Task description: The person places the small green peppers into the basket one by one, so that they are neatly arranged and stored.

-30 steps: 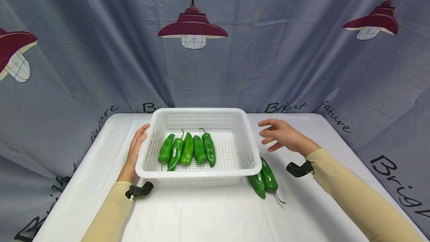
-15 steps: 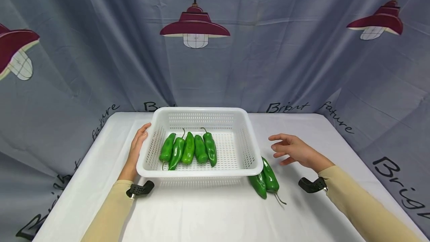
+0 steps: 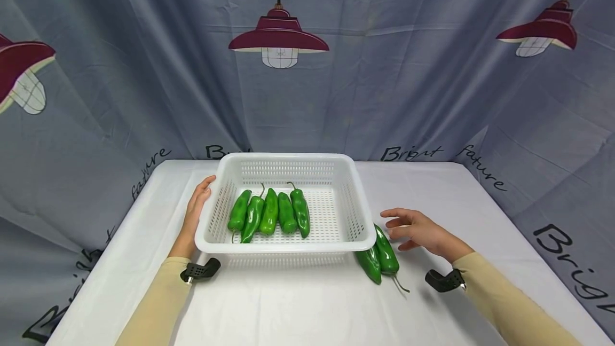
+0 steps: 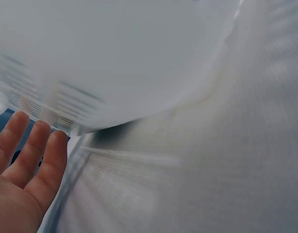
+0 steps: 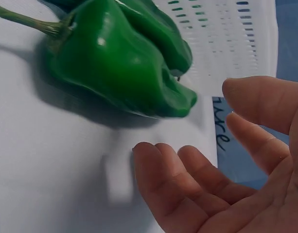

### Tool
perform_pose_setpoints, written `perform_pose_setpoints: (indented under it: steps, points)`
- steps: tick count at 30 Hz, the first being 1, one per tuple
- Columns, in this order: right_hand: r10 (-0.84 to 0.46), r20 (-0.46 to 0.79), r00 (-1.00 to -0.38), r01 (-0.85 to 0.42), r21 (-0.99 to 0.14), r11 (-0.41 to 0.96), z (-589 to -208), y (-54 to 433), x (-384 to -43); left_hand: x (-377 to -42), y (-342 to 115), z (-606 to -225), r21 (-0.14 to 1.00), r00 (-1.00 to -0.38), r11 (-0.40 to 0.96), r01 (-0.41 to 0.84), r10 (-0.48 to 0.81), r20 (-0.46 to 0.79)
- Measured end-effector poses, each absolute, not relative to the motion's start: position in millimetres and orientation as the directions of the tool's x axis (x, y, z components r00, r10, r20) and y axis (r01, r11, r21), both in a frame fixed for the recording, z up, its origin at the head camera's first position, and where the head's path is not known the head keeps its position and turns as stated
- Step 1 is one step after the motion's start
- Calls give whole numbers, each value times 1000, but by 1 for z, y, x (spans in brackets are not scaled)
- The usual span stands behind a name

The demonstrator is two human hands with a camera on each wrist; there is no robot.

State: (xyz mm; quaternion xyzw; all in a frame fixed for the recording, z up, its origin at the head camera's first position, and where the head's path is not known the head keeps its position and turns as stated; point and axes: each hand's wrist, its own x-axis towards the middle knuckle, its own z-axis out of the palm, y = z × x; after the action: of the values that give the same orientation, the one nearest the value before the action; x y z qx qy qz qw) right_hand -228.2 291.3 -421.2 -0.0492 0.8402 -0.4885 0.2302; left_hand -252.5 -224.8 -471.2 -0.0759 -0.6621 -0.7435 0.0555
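Observation:
A white perforated plastic basket (image 3: 288, 248) stands on the table with several green peppers (image 3: 270, 212) lying side by side in its left half. Against its left wall rests my left hand (image 3: 193, 212), fingers extended; the left wrist view has the fingertips by the slotted side. Two more green peppers lie outside, by the basket's front right corner: one nearer the right hand (image 3: 386, 254), the other pepper (image 3: 368, 266) partly under the rim. My right hand (image 3: 423, 233) hovers just right of them, fingers loosely bent and thumb apart, holding nothing. In the right wrist view a gap separates it from the stemmed pepper (image 5: 105, 63).
A white cloth (image 3: 288, 303) covers the table. Behind and at both sides hangs a grey-blue curtain (image 3: 307, 111) printed with lamps and lettering. The basket's rim overhangs the loose peppers. Each wrist wears a black camera mount (image 3: 444, 281).
My right hand first drew away to the right and nearer to me, then came lower and slightly left toward the loose peppers. The left hand, basket and peppers keep their places.

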Motion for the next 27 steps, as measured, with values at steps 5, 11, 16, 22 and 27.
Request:
perform_pose_setpoints:
  steps: [5,11,16,22,27]
  points:
    - [-318,-338,-886,129,-838,530,-429,289,-227,-252,-225,-472,978,-984,-114,176,22,179]
    - [-335,-322,-885,99,-836,540,-433,282,-225,-253,-226,-472,977,-983,-121,178,17,181]
    - [-348,-300,-888,58,-825,563,-434,277,-224,-253,-225,-472,977,-983,-117,178,19,181]
    - [-346,-282,-895,20,-800,599,-435,273,-222,-253,-225,-472,976,-982,-120,181,22,185]
    - [-330,-275,-903,6,-776,631,-435,267,-223,-252,-225,-472,973,-981,-126,191,14,194]
